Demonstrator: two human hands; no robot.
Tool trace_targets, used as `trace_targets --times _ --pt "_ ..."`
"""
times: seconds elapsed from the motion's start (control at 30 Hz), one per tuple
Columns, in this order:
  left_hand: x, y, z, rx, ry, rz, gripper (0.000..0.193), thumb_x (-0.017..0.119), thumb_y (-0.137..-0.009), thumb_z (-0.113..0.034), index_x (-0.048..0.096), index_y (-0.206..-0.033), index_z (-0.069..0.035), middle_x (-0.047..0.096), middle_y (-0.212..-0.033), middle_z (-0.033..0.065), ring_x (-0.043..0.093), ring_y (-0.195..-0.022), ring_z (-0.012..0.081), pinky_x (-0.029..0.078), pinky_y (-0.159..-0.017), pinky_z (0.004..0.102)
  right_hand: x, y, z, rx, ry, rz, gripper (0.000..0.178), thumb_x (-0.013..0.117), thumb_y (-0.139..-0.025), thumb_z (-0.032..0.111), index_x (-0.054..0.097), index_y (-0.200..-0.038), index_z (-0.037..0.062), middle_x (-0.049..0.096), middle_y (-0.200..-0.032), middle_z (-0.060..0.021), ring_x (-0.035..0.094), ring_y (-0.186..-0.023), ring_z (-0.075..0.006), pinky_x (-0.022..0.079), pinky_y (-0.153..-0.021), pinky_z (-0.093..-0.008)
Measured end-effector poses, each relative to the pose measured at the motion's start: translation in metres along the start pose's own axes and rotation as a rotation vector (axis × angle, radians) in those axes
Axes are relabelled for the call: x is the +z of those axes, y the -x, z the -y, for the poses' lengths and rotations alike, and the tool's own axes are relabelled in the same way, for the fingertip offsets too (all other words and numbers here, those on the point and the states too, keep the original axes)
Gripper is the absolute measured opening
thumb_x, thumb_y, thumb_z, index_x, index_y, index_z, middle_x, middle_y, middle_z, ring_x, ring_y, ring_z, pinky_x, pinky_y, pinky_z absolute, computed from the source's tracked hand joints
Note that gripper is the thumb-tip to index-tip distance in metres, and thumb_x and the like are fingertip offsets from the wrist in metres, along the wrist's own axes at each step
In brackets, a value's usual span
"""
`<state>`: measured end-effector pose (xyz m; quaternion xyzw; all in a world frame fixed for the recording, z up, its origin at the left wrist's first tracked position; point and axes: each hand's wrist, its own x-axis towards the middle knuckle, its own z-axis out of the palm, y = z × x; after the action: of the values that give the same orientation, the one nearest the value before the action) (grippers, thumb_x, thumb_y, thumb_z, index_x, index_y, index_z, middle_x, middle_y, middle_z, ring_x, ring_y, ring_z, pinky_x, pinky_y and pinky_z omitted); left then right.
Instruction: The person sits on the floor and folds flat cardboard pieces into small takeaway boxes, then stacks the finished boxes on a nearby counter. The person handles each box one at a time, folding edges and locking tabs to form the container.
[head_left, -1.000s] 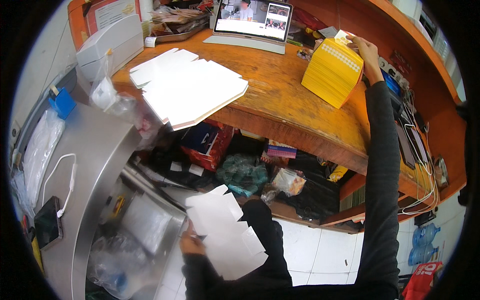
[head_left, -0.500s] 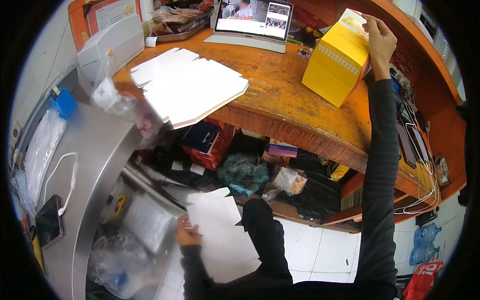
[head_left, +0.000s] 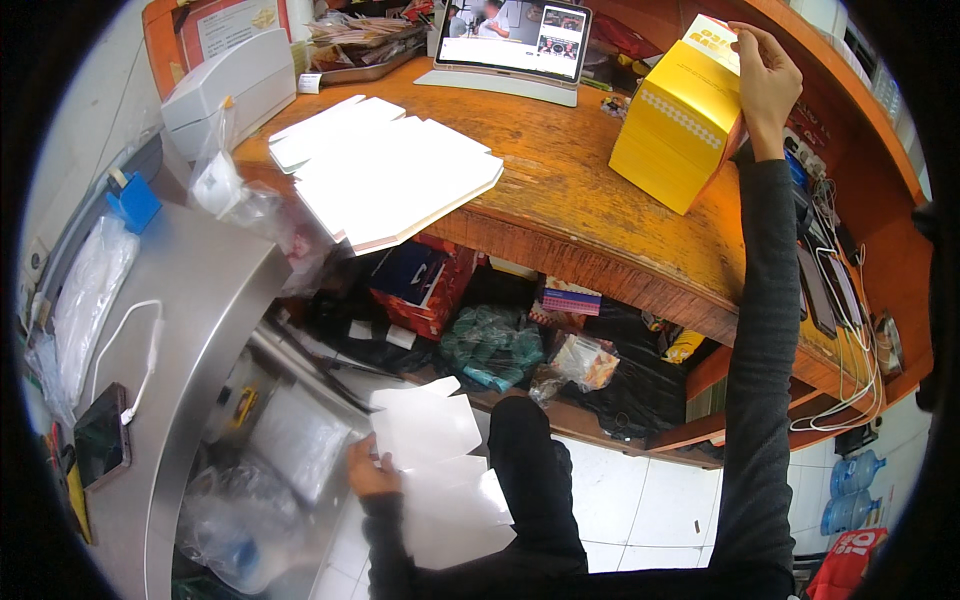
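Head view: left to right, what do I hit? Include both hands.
Dark phone on the steel counter → white boxy unit → left hand → flat white card it holds → yellow stack → right hand → blue water bottles. Overlapping things left out.

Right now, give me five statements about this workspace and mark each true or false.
1. The left hand holds a white carton blank. True.
2. The tablet has its screen lit. True.
3. The right hand is touching the tablet. False: it is at the top of the yellow carton stack.
4. A smartphone lies on the metal counter. True.
5. The pile of white blanks lies on the metal counter. False: it lies on the wooden desk.
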<state>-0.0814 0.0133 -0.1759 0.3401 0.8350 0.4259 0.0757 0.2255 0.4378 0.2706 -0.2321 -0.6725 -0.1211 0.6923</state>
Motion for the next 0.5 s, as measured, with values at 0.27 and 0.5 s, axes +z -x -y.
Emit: trace_targets --times 0.27,0.5 --pt "0.004 -0.002 -0.006 0.195 -0.088 -0.135 0.033 0.063 -0.064 0.005 0.060 -0.095 -0.005 0.055 -0.081 0.0107 0.055 -0.069 0.0276 0.046 -0.064 0.0354 0.000 -0.002 -0.005 0.002 -0.048 0.009 0.021 0.060 -0.091 0.018 0.075 -0.100 0.0066 0.073 -0.089 -0.0022 0.068 -0.084 -0.0101 0.051 -0.079 -0.0235" --pt "-0.005 0.000 -0.028 0.055 0.247 0.005 0.019 0.056 -0.064 0.002 0.048 -0.079 -0.005 0.040 -0.065 0.0076 0.043 -0.058 0.0226 0.039 -0.058 0.0326 -0.003 -0.001 0.004 -0.064 0.011 -0.067 0.020 0.061 -0.091 0.018 0.076 -0.100 0.0082 0.073 -0.089 -0.0026 0.067 -0.084 -0.0084 0.051 -0.078 -0.0231"
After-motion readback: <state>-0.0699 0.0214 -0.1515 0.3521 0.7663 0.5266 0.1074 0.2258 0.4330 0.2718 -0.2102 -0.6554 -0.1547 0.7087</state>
